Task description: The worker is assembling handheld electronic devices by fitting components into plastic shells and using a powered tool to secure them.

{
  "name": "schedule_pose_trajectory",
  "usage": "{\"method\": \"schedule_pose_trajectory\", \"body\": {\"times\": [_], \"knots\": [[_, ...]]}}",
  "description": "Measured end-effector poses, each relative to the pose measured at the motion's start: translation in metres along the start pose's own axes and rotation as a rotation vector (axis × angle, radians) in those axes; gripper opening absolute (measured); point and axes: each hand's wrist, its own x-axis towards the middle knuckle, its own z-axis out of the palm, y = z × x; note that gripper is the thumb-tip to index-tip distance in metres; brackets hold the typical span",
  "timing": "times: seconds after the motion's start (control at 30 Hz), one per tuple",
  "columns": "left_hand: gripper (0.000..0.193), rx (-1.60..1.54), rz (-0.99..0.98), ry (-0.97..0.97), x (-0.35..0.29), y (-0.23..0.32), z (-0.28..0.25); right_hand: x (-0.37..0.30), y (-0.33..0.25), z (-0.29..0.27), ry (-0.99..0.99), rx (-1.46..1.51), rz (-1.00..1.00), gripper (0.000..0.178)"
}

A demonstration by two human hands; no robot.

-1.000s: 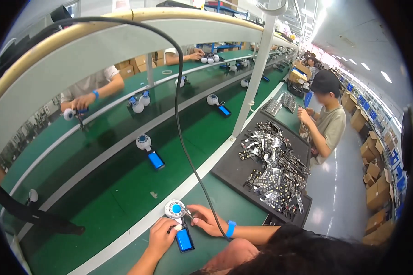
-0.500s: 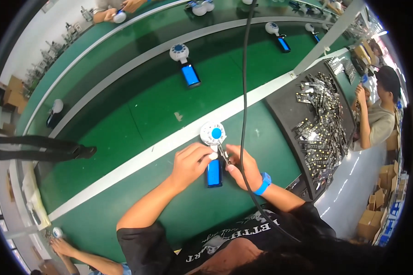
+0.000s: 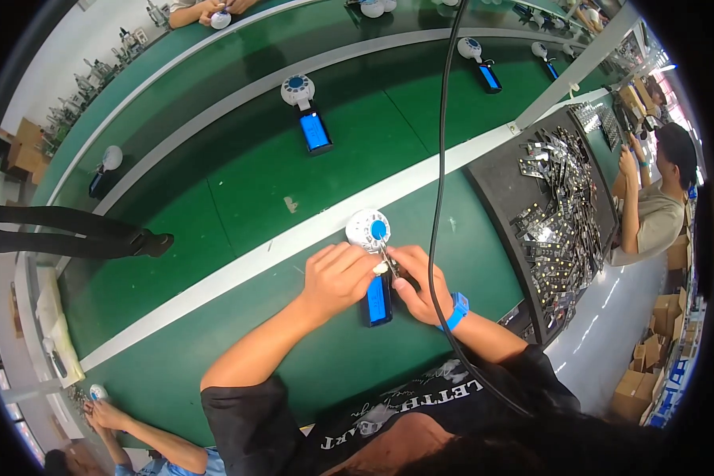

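Observation:
On the green worktop in front of me lies a device with a round white head (image 3: pixel 362 228), a blue disc on its face, and a black-edged blue block (image 3: pixel 378 300) below it. My left hand (image 3: pixel 341 275) is closed over the joint between head and block, pinching a small white piece (image 3: pixel 381 268) at its fingertips. Slim metal tweezers (image 3: pixel 387 259) are gripped in my right hand (image 3: pixel 417 285), their tips close to the lower edge of the head. Fingers partly hide the joint.
Beyond a white rail (image 3: pixel 325 225), a green conveyor carries similar devices, one white-headed unit (image 3: pixel 297 89) nearest. A black tray (image 3: pixel 484 186) heaped with small dark parts stands right. A black cable (image 3: pixel 442 151) hangs across the view. Co-workers sit left (image 3: pixel 111 416), right and opposite.
My left hand has shifted slightly right and its fingers now cover more of the joint. The tweezers stay by the head. The nearest device on the conveyor has moved left.

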Motion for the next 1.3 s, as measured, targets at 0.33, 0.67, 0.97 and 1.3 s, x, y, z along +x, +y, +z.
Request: {"method": "schedule_pose_trajectory", "body": {"times": [0.33,0.67,0.97,1.3], "knots": [[0.021,0.072,0.004,0.010,0.001,0.003,0.004,0.000,0.001,-0.008,-0.031,0.025,0.031,0.046],[0.022,0.175,0.075,0.006,0.004,0.007,0.003,-0.005,0.002,-0.009,-0.065,-0.088,0.034,0.048],[0.026,0.058,-0.007,-0.063,0.009,0.003,-0.005,0.005,-0.005,-0.040,-0.352,-0.071,0.106,0.058],[0.025,0.077,0.120,-0.419,0.077,-0.019,0.007,-0.017,0.005,-0.100,-0.280,-0.280,-0.046,0.050]]}}
